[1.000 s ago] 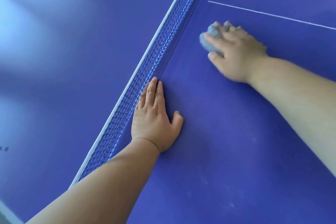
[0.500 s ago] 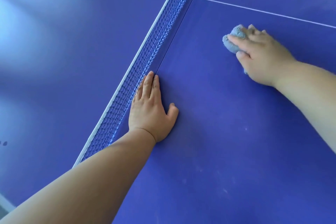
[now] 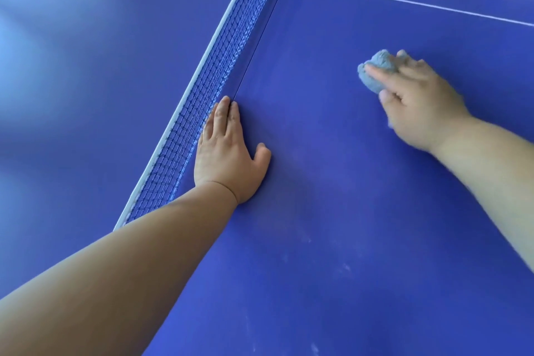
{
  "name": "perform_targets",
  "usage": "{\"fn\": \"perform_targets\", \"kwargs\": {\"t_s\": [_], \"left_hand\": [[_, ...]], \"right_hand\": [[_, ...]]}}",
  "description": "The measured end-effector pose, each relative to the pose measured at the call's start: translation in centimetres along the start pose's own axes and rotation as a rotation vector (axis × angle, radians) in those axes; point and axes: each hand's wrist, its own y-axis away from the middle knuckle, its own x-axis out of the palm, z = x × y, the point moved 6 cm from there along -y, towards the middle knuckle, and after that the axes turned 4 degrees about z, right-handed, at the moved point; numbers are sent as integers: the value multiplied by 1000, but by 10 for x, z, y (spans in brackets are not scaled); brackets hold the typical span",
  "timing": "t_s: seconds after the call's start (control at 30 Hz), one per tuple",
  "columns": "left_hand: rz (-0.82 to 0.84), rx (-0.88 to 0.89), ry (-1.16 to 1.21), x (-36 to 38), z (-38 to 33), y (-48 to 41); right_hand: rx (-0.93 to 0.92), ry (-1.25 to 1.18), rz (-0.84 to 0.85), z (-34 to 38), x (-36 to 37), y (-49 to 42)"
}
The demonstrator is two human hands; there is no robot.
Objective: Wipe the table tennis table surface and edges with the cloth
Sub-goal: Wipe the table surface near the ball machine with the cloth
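Cloth (image 3: pixel 375 72) slid away from net (image 3: pixel 219 66) | I see right hand (image 3: pixel 419 104) gripping it | left hand (image 3: pixel 226 153) flat on table (image 3: pixel 346 211), fingers together

Soft pale light (brightest upper left) glares off the table (image 3: pixel 86 66).
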Motion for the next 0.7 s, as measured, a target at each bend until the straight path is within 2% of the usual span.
{"fn": "perform_targets", "kwargs": {"t_s": [0.07,0.17,0.27,0.33,0.43,0.47,0.53,0.63,0.7], "left_hand": [[4,-2,3,0,1,-1],[-2,-2,-1,0,1,-2],[2,0,5,1,1,-2],[-2,3,10,1,2,-2],[-9,9,29,1,3,-1],[-13,13,32,2,3,-1],[-20,22,44,1,2,0],[-33,29,64,0,2,-1],[-40,39,69,0,1,1]], "right_hand": [[-130,61,22,39,24,37],[-425,76,145,102,68,122],[-602,102,227,111,76,147],[-478,107,152,88,65,122],[-101,70,5,42,37,89],[-34,70,-14,43,37,90],[-86,104,-31,68,52,112],[-385,101,71,109,82,170],[-454,87,95,112,87,187]]}}
